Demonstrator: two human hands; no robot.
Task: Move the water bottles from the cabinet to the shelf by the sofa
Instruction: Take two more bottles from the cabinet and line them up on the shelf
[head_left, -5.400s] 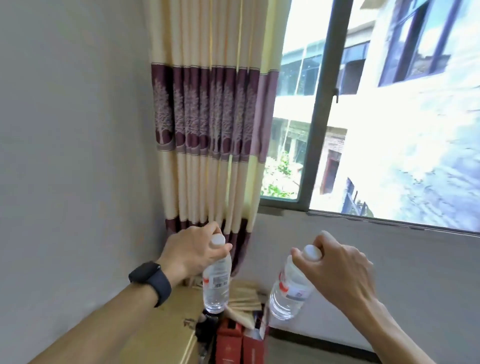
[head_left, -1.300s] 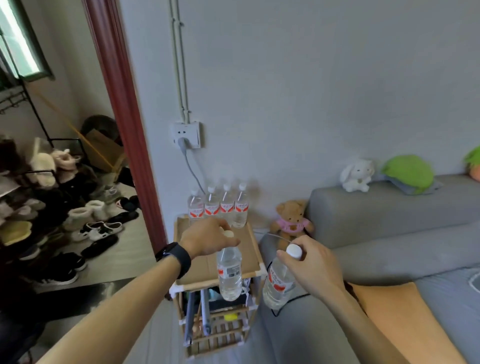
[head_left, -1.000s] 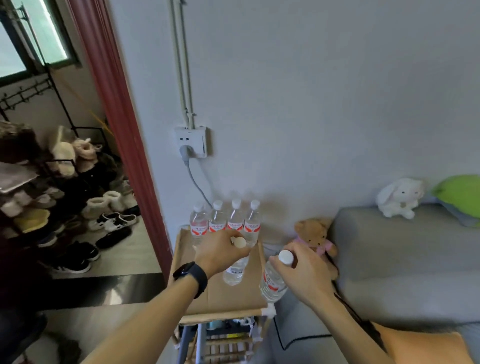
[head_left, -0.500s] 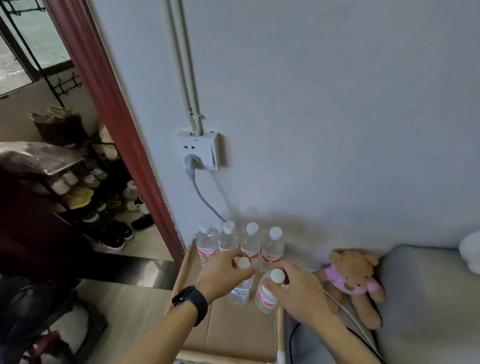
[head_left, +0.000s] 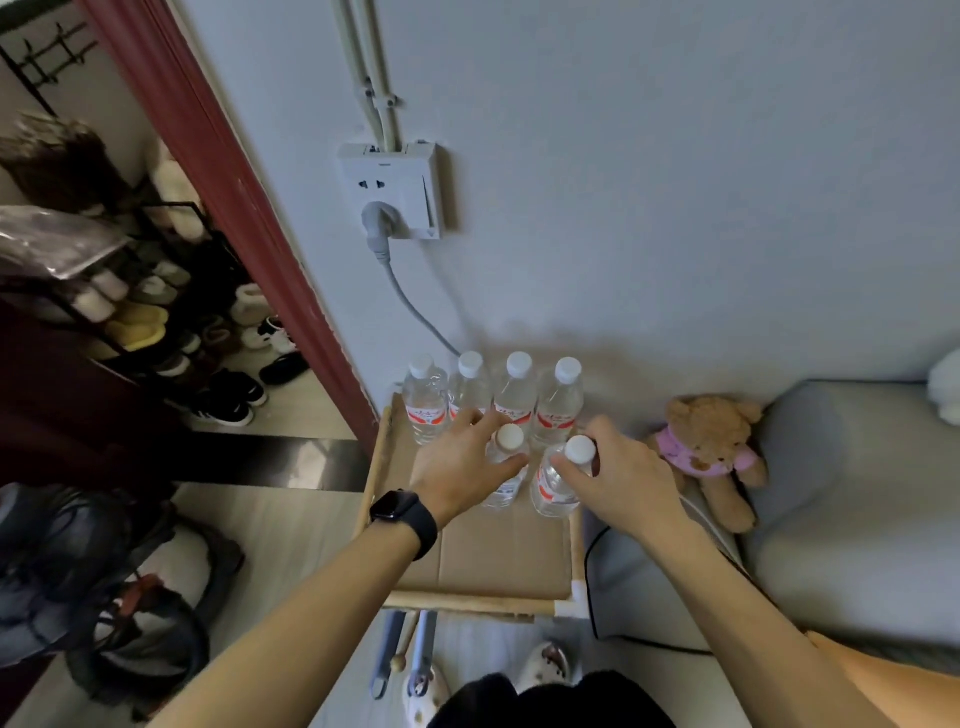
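Cardboard-topped wooden shelf (head_left: 498, 556): two clear plastic water bottles (head_left: 556, 486), airborne a second ago, now stand on it before four others (head_left: 514, 400). Left hand (head_left: 462, 467) and right hand (head_left: 618, 478) each grip a neck; release looks next.

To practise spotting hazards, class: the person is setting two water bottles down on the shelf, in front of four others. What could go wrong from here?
1. The left hand and right hand grip the left-hand bottle and right-hand bottle near the caps, close to the back row; a knuckle could topple one there.
2. The right-hand bottle is near the right edge of the shelf, so it might tip off beside the teddy bear.
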